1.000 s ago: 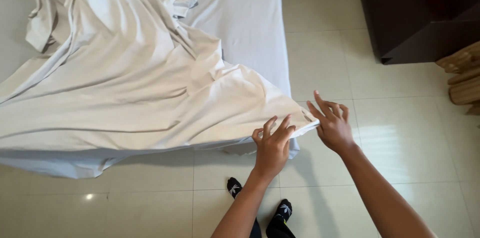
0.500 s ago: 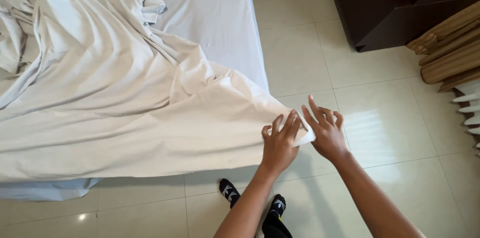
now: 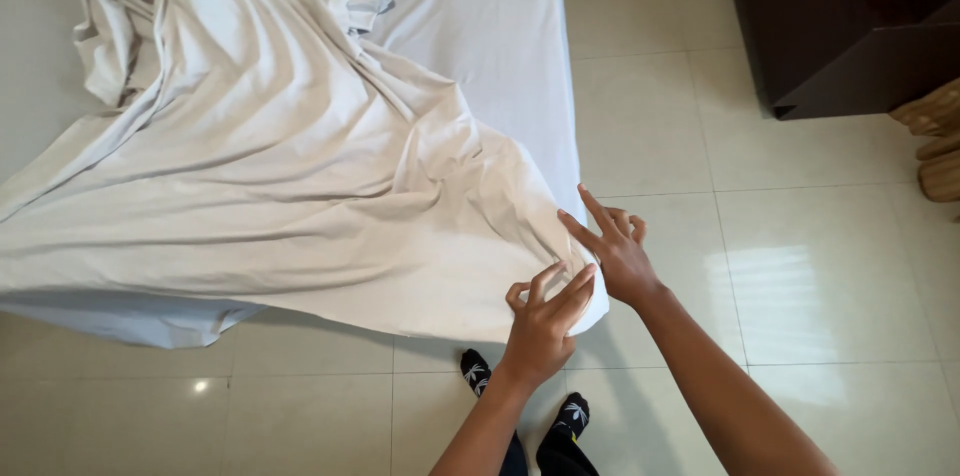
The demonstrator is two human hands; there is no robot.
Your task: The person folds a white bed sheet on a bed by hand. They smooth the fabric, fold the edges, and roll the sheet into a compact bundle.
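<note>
The left hand (image 3: 545,321) pinches the corner of the pale sheet (image 3: 280,196) between thumb and fingers, forearm reaching up from the lower edge of the view. The right hand (image 3: 615,251) sits just beside it at the same corner, two fingers spread straight, the others curled on the cloth. The sheet lies rumpled across the mattress (image 3: 480,16), its corner hanging past the mattress's near right corner; a dark cabinet (image 3: 840,16) stands well right of the mattress.

A home bedroom; sheeted mattress (image 3: 480,26), tiled floor (image 3: 800,266), dark cabinet (image 3: 850,16).
</note>
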